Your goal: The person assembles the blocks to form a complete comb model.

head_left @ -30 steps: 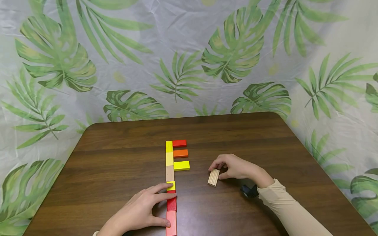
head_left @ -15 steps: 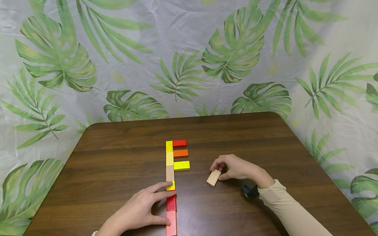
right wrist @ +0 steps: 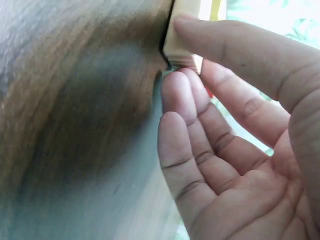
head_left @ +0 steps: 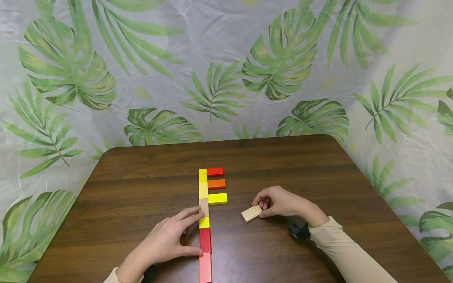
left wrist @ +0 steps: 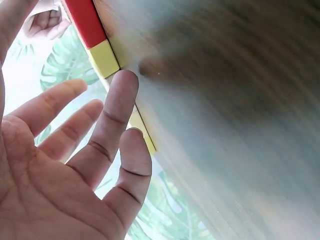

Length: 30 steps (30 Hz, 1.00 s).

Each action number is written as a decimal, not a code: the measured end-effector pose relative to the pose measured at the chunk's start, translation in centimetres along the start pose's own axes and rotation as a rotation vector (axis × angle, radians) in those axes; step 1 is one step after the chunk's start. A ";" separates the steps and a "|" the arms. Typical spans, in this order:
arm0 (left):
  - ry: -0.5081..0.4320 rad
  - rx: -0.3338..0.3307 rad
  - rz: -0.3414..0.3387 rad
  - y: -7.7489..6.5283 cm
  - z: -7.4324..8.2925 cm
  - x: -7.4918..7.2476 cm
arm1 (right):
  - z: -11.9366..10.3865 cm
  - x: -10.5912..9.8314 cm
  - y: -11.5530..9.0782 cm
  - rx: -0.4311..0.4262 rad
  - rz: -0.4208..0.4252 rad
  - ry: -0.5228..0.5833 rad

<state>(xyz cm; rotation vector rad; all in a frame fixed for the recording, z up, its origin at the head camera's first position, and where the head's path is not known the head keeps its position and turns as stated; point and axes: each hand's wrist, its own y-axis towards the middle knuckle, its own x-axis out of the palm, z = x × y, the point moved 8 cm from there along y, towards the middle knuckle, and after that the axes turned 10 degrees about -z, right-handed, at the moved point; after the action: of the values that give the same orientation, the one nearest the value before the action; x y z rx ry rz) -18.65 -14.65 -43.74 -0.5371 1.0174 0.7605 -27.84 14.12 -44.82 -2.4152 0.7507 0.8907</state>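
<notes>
A straight row of wooden blocks runs up the table: a pink block (head_left: 205,268), a red block (head_left: 205,239), a short yellow block (head_left: 204,223), a tan block (head_left: 205,204) and others beyond. My left hand (head_left: 164,241) lies along the row's left side, forefingers touching the tan block, thumb by the seam of the red and pink blocks. In the left wrist view its fingers (left wrist: 124,95) are fairly straight and grip nothing. To the right, my right hand (head_left: 283,202) pinches a plain striped wooden block (head_left: 251,213) at its right end, low over the table.
Joined to the row's far part on the right side are a red block (head_left: 215,171), an orange block (head_left: 216,184) and a bright yellow block (head_left: 217,199). The brown table (head_left: 134,177) ends at a leaf-print cloth (head_left: 223,70) behind it.
My left hand has slid away from me along the row, fingers passing from the short yellow block to the tan one. My right hand has turned the plain wooden block toward lying sideways.
</notes>
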 end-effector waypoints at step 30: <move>0.072 -0.002 -0.039 0.1 0.1 0.9 | -2.9 1.4 3.0 -0.062 0.123 -0.010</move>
<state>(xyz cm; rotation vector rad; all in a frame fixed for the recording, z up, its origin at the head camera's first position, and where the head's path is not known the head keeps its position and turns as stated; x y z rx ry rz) -18.37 -14.23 -44.52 -0.5880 1.0699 0.7124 -27.52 9.71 -44.48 -2.4387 0.8878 0.9862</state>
